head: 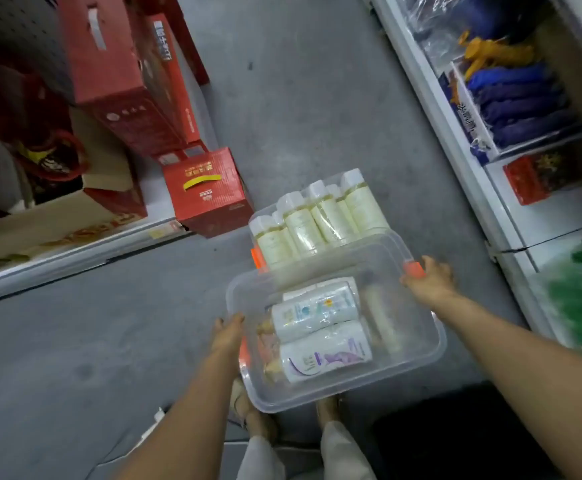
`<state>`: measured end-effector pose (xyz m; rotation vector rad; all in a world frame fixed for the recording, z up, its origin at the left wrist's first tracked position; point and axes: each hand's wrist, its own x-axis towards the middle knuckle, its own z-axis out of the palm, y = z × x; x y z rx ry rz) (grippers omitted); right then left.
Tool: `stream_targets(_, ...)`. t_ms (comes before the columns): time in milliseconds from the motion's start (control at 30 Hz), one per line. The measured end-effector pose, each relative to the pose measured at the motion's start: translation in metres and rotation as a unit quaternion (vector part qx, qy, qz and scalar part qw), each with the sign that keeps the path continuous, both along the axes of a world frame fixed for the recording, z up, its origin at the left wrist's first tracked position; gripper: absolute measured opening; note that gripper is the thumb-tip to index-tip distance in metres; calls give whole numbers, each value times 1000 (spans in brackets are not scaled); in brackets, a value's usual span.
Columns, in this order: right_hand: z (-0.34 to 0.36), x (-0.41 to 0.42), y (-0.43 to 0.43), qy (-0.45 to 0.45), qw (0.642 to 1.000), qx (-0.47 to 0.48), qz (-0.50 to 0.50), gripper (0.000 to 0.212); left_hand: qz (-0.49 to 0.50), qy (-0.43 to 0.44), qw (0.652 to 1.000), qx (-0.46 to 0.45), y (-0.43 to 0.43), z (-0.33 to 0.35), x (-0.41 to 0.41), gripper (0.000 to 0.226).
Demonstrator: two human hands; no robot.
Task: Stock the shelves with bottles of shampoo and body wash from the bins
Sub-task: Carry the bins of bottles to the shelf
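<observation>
A clear plastic bin [417, 355] hangs above the grey floor between my two hands. Inside it lie white bottles [317, 313] with coloured labels, on their sides. My left hand [227, 336] grips the bin's left rim beside an orange clip. My right hand [428, 278] grips the right rim at another orange clip. Just beyond, a second clear bin [258, 220] sits on the floor, packed with several upright pale yellow bottles [320, 216] with white caps.
Red cartons [206, 192] and an open cardboard box stand on the low left shelf [75, 258]. A white shelf unit [462, 161] on the right holds blue packs, a red box and green goods. My feet show under the held bin.
</observation>
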<state>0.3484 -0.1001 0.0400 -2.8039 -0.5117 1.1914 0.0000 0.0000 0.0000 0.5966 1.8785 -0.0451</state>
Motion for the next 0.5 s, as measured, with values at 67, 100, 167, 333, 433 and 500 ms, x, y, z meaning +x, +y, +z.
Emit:
stream_targets(67,-7,5,-1,9,1000,-7,-25,82,22,26,999,-14,-1,-8,-1,72)
stream_targets(100,-13,9,-3,19,999,-9,-35,86,38,29,999,-23,-2,-14,-2,73)
stream_targets(167,-23,12,-6,43,998,-16,-52,88,73,20,996,-42,-4,-21,-3,73)
stream_targets(333,-34,20,-12,14,997,-73,-17,66,132,-10,990,-51,-6,-4,5,69)
stream_targets(433,-32,29,-11,-10,995,-96,12,50,128,-14,991,-39,-5,18,11,65)
stream_targets(500,-30,29,-9,-21,996,-82,5,44,127,-18,991,-40,-5,27,14,51)
